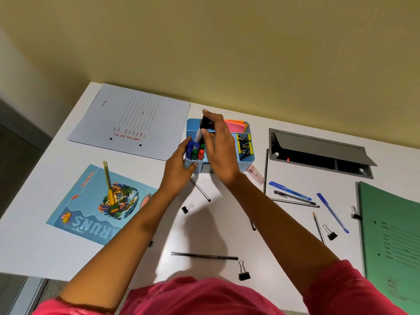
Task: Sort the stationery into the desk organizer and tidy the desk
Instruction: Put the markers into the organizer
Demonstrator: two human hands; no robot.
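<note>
A light blue desk organizer (pixel 246 160) stands at the back middle of the white desk. Its left compartment holds several markers (pixel 195 151) with blue, green and red caps. My right hand (pixel 219 146) is over the organizer, shut on a black-capped marker (pixel 204 126) that points down into that compartment. My left hand (pixel 179 162) grips the organizer's left front corner. Pink and orange sticky notes (pixel 236 125) sit at its back, binder clips (pixel 244 145) in its right section. Pens (pixel 289 190) and pencils (pixel 204 255) lie loose on the desk.
A white file folder (pixel 134 119) lies back left, a blue notebook (pixel 91 205) with a yellow pen (pixel 108 183) on it front left, a green folder (pixel 391 235) at the right. A cable hatch (pixel 318 153) is open back right. Black binder clips (pixel 243 271) and a pink eraser case (pixel 255 175) lie scattered.
</note>
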